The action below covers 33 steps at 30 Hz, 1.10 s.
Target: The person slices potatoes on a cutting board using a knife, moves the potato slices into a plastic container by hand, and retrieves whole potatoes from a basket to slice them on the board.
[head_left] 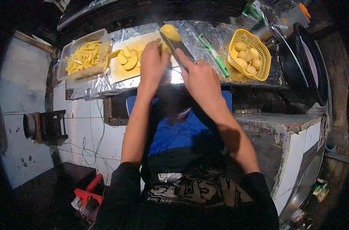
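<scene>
My right hand (200, 78) is wrapped round the handle of a large knife (176, 45), index finger along its blade. The blade slants up and away over the cutting board (122, 76). A peeled potato piece (170, 33) sits against the blade's right side. Left of the blade, my left hand (151, 63), slightly blurred, is closed about another yellow potato piece (164, 46), partly hidden by the fingers. Several flat potato slices (127, 60) lie on the board, left of that hand.
A clear plastic tub (84, 55) of cut potato sticks stands at the left. To the right are a green-handled peeler (216, 55) and a yellow basket (267, 57) with several peeled potatoes (248, 57). A dark round pan (303, 65) leans at far right.
</scene>
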Tool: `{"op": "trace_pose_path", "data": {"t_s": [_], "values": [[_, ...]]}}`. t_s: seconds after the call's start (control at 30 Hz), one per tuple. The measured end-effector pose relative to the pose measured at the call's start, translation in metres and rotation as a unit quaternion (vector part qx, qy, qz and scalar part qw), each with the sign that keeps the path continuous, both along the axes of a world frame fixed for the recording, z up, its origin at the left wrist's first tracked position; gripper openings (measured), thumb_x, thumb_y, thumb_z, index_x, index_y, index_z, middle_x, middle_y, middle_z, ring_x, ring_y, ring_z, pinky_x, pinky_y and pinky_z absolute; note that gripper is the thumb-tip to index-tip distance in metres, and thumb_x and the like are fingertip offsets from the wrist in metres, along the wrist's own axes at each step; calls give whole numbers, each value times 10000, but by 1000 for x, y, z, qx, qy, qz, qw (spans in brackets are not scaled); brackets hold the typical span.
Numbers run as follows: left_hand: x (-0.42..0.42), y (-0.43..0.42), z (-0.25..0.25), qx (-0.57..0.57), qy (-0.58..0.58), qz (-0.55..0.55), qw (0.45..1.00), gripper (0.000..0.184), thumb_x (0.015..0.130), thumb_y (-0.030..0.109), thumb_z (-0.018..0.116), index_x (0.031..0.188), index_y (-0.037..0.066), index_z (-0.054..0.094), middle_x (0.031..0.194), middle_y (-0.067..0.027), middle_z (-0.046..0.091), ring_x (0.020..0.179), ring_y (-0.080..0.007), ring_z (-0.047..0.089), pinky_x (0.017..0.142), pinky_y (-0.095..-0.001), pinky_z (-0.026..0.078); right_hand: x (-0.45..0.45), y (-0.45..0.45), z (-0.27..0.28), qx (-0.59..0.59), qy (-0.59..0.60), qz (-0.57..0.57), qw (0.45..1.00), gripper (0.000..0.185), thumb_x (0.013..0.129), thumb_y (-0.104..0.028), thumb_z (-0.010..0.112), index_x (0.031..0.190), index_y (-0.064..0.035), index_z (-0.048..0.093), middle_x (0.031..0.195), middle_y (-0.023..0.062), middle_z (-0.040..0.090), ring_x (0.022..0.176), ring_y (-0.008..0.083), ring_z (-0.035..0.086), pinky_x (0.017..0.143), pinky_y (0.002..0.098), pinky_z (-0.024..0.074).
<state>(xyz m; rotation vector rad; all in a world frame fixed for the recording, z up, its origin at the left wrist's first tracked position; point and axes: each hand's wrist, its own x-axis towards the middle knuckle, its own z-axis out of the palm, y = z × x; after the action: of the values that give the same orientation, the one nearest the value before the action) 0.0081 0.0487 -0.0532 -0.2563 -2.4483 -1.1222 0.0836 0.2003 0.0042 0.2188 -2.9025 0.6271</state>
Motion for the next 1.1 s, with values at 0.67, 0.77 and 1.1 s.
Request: {"op": "trace_pose_path", "data": {"t_s": [0.67, 0.77, 1.1], "values": [[-37, -52, 41, -128, 57, -133, 981, 485, 757, 324, 816, 1136, 57, 675, 979, -157, 637, 936, -293, 648, 747, -373, 552, -18, -23, -7, 38, 5, 17, 999, 471, 879, -153, 573, 1337, -259, 586, 795, 237, 607, 706, 427, 665, 636, 502, 555], [-39, -59, 56, -155, 40, -121, 980, 470, 757, 292, 825, 1142, 66, 679, 999, -136, 654, 935, -253, 657, 726, -341, 555, -23, -21, -3, 6, -5, 7, 1000, 456, 865, -151, 602, 1314, -234, 608, 794, 258, 624, 720, 436, 659, 671, 511, 548], [-88, -107, 40, -103, -304, -219, 922, 421, 765, 138, 766, 1164, 52, 665, 1101, -137, 698, 961, -217, 678, 837, -321, 538, -24, 17, -15, -167, -14, 37, 985, 482, 862, -123, 596, 1342, -105, 555, 758, 295, 636, 757, 461, 644, 703, 520, 516]]}}
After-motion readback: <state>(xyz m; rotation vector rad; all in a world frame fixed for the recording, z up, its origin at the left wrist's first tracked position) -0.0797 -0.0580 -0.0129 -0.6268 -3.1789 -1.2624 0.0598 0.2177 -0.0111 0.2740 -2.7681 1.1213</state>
